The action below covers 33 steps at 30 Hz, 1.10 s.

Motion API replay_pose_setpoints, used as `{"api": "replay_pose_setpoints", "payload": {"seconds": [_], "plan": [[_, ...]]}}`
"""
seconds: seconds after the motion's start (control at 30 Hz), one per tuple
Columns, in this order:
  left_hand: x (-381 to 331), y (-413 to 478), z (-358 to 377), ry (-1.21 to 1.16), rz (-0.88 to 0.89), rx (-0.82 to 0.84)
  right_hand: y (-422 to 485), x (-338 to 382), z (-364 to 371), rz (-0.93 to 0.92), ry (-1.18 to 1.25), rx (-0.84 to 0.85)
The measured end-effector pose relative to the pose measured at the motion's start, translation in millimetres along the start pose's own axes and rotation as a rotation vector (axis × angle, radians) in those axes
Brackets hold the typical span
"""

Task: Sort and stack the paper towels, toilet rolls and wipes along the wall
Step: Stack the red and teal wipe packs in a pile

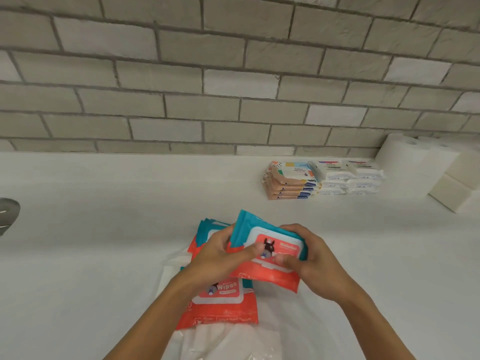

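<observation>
Both my hands hold one red and teal wipes pack [270,274] just above the white counter. My left hand [220,252] grips its left side with the thumb on the lid; my right hand [309,258] grips its right end. Under it lie more red and teal wipes packs [220,307], one flat near me and several behind my left hand. By the wall at the right stand a stack of peach wipes packs [288,181] and white wipes packs [348,178] in low stacks. White paper towel rolls [407,157] stand right of them.
Clear plastic wrap [207,341] lies under the near packs. White folded paper blocks [457,188] sit at the far right. A grey metal object [7,214] shows at the left edge. A grey brick wall [233,87] backs the white counter [104,229].
</observation>
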<state>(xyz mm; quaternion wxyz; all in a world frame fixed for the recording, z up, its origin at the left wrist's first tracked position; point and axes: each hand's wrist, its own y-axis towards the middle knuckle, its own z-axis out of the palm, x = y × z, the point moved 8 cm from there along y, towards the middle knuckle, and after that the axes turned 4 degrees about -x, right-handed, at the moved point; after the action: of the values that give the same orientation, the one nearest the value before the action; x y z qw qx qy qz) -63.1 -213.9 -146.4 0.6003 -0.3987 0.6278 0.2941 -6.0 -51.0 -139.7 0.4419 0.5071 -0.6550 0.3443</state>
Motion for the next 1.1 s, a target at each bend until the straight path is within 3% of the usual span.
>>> {"api": "replay_pose_setpoints", "payload": {"seconds": [0.17,0.37,0.6,0.8,1.1], "plan": [[11.2,-8.5,-29.1,0.008,-0.092,-0.053,7.8,22.0,37.5,-0.022,0.184,0.100],[26.9,-11.9,-56.8,-0.010,-0.152,-0.198,9.8,30.6,66.9,-0.004,0.216,0.140],[42.0,-24.2,-83.9,-0.066,-0.194,-0.327,5.6,17.5,67.4,0.079,0.219,0.057],[49.5,-36.5,-112.3,-0.156,-0.160,-0.407,-7.6,-26.2,58.7,0.221,0.014,-0.006],[67.3,-49.2,-134.3,-0.147,-0.159,-0.490,-14.2,-55.8,100.2,0.261,-0.374,0.187]]}}
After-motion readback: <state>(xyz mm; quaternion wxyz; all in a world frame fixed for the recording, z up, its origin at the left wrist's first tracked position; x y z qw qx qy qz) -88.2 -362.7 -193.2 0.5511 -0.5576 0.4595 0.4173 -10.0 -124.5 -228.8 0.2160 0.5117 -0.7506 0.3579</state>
